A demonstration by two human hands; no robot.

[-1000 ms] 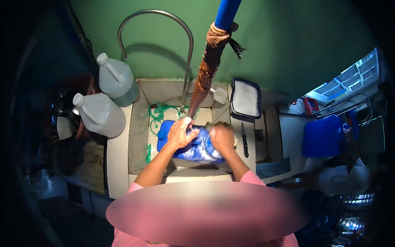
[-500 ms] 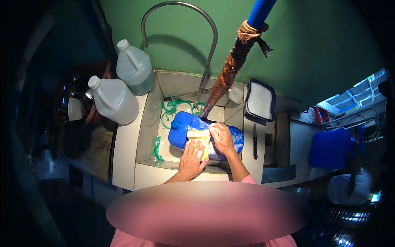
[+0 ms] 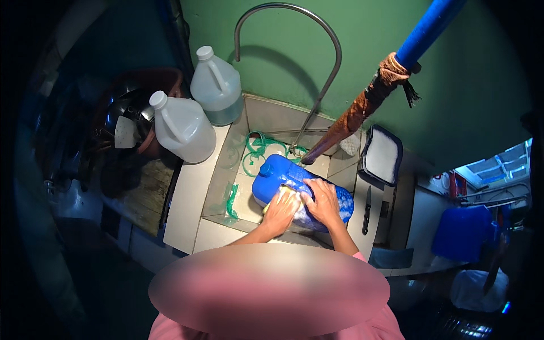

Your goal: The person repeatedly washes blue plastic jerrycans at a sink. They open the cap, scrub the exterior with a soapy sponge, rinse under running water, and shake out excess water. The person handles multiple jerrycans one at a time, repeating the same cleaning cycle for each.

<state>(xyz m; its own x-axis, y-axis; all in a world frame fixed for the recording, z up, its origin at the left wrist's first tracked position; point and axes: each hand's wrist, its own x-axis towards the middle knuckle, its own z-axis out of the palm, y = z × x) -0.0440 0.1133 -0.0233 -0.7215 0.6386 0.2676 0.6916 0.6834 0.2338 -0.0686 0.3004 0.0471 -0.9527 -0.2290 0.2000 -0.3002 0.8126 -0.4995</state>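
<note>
A blue plastic jug [image 3: 269, 184] lies on its side across the tiled sink [image 3: 222, 164], its cap toward the left and white suds over its right part. My left hand [image 3: 279, 212] presses a yellow sponge or cloth [image 3: 290, 189] against the jug's upper face, fingers curled over it and hiding most of it. On the jug's middle, close beside the left, rests my right hand [image 3: 324, 201], its bent fingers gripping the jug near the handle. Green hose or strap pieces [image 3: 258, 150] lie in the sink behind the jug.
Two translucent jugs [image 3: 184, 130] stand left of the sink. A curved metal faucet [image 3: 339, 51] and a wrapped blue pipe [image 3: 362, 110] rise behind it. On the right ledge are a black-handled knife [image 3: 366, 218] and a dark tray of white stuff [image 3: 381, 157].
My left hand has curled and moved up over the yellow piece, covering most of it. My right hand has shifted slightly along the jug. The whole view has turned and moved a little.
</note>
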